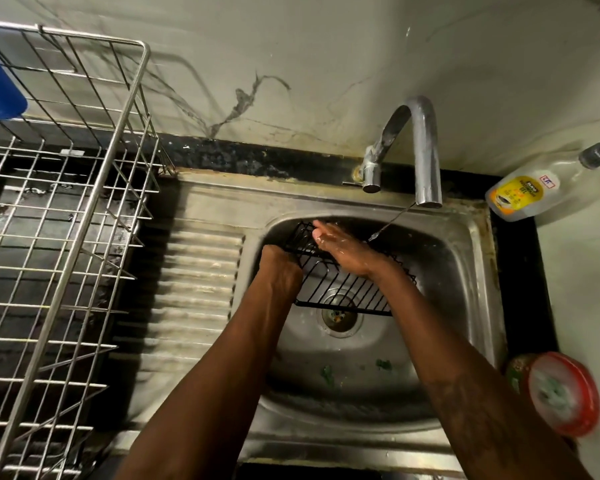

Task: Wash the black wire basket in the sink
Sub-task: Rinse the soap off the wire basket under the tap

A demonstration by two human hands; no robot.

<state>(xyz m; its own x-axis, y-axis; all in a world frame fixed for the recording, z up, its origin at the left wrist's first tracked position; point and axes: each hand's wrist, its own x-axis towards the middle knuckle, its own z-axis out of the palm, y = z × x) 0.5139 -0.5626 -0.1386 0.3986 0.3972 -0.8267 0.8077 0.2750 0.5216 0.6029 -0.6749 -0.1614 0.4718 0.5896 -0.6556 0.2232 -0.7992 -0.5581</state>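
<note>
The black wire basket (347,289) hangs tilted inside the steel sink (465,271), above the drain. My left hand (281,271) grips the basket's left side with curled fingers. My right hand (343,249) lies flat and wet across the basket's upper wires, fingers straight and pointing left. A thin stream of water runs from the chrome tap (423,150) and lands just right of my right hand.
A large steel wire dish rack (66,220) stands on the left counter beside the ribbed drainboard (194,289). A dish soap bottle (534,192) lies at the back right. A red tub with a scrubber (565,393) sits at the sink's right edge.
</note>
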